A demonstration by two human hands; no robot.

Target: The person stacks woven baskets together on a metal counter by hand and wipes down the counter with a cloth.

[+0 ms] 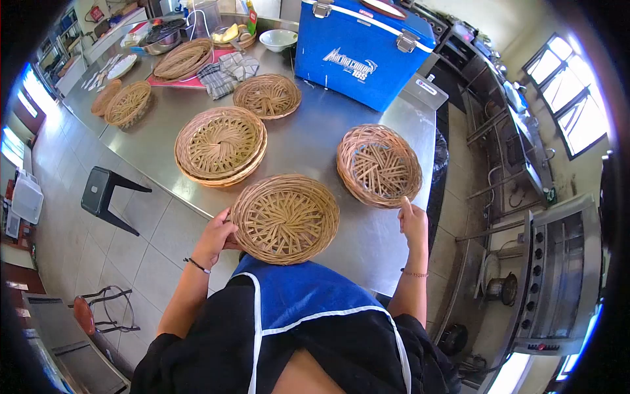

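Observation:
My left hand grips the left rim of a round wicker basket, which is tilted towards me just in front of the blue apron. On the right, my right hand pinches the near rim of a deeper wicker basket by the table's right side. Beyond the left hand sits a stack of wicker baskets, one inside another. Another wicker basket lies behind that stack. The undersides of both held baskets are hidden.
A blue cooler box stands at the back right of the steel table. A checked cloth, a white bowl and more wicker baskets lie farther back. A black stool stands on the floor at left.

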